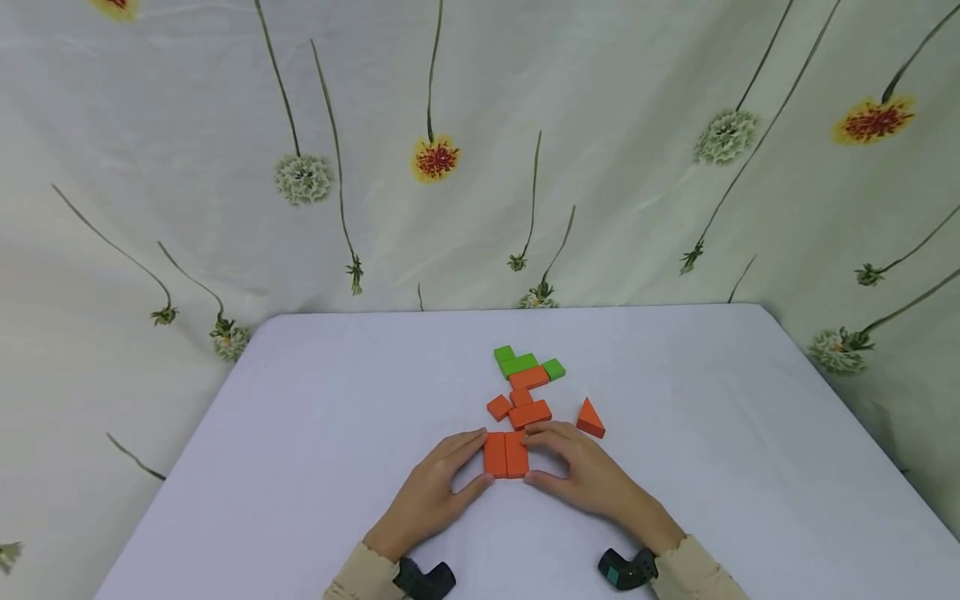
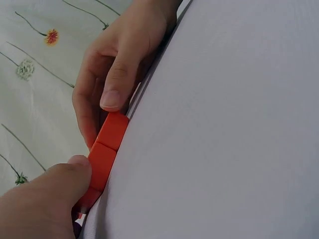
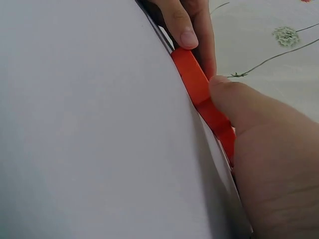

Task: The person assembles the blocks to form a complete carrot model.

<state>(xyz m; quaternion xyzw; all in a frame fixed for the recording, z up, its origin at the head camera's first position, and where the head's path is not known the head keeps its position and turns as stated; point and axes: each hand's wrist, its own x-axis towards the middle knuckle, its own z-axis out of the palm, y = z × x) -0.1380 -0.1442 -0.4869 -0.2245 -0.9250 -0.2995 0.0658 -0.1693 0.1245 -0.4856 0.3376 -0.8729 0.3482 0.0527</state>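
On the white table, well apart from its far edge, two orange rectangular blocks lie touching, the left block and the right block, long axes pointing toward that edge. The left hand pinches the left block, the right hand the right block, partly hiding its far corner. The table's near edge is cut off.

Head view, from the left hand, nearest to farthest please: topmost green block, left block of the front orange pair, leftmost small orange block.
1. Left block of the pair: at the left hand's fingertips.
2. Small orange block: just beyond them.
3. Green block: farthest, toward the table's back edge.
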